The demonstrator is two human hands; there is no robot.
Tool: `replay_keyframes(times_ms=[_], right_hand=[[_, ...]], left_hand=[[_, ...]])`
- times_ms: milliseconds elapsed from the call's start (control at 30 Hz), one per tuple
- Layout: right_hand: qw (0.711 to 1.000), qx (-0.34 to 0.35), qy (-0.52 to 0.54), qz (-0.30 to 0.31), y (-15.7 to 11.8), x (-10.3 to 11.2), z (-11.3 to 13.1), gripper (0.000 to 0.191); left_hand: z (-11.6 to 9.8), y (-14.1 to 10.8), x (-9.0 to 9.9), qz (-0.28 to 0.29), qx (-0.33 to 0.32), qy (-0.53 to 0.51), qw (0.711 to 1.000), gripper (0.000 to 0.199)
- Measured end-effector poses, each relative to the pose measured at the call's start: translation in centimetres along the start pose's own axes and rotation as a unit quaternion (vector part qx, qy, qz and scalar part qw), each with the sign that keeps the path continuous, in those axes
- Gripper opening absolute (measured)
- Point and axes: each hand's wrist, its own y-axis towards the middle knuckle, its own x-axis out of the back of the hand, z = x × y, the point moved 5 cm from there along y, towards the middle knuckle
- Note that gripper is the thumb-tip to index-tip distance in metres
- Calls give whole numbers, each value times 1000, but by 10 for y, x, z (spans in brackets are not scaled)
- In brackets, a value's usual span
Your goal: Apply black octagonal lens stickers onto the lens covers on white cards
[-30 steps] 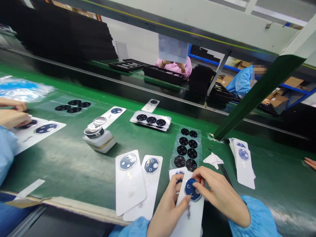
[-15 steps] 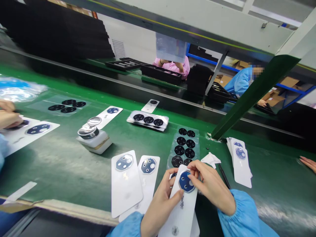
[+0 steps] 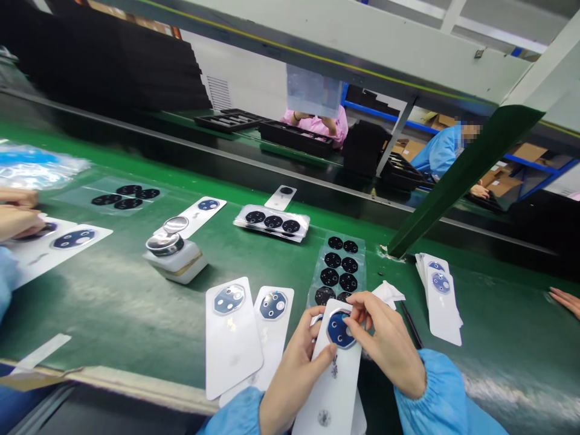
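My left hand is closed round a white phone back panel with a dark printed mark and a round seal-like mark near its lower end. My left thumb presses at the edge of a round blue film, which sits over the panel's camera area. My right hand is closed in a pinch at the film's right edge; the fingertips partly hide it. Left of my hands, two more white panels with blue discs lie overlapping. Behind them is a clear sheet of black round stickers.
A white block with a round metal dispenser top stands to the left. A stack of panels, a black pen and crumpled white tissue lie right. A green post rises behind. A co-worker's hands work at far left.
The blue film and my right fingertips have shifted slightly left on the panel, and more of the pale ring shows at the upper right. My left hand keeps its grip.
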Motion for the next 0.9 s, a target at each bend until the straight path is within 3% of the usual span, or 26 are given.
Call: replay_keyframes(times_ms=[133,267,367,600,767,900], right_hand=[[999,-35,27,-5,4,3,-6,20],[997,-36,27,-58,10,17,-13,15],[992,-59,87,-75,10,23,-21,16],[943,-180,279,28,3,-10,-34,36],[906,-218,362,18,5,-26,-37,43],[910,-197,364,-4,7,-27,-29,41]], left_hand=[[3,0,1,1,-4,-2,1000,53],[-3,-1,-1,-4,2,3,1000,53],[-8,-2,-2,-8,14,2,1000,54],[-4,0,-1,-1,1,-13,1000,57],[-2,1,2,-8,-12,-5,1000,54],[-4,5,5,-6,-14,8,1000,48]])
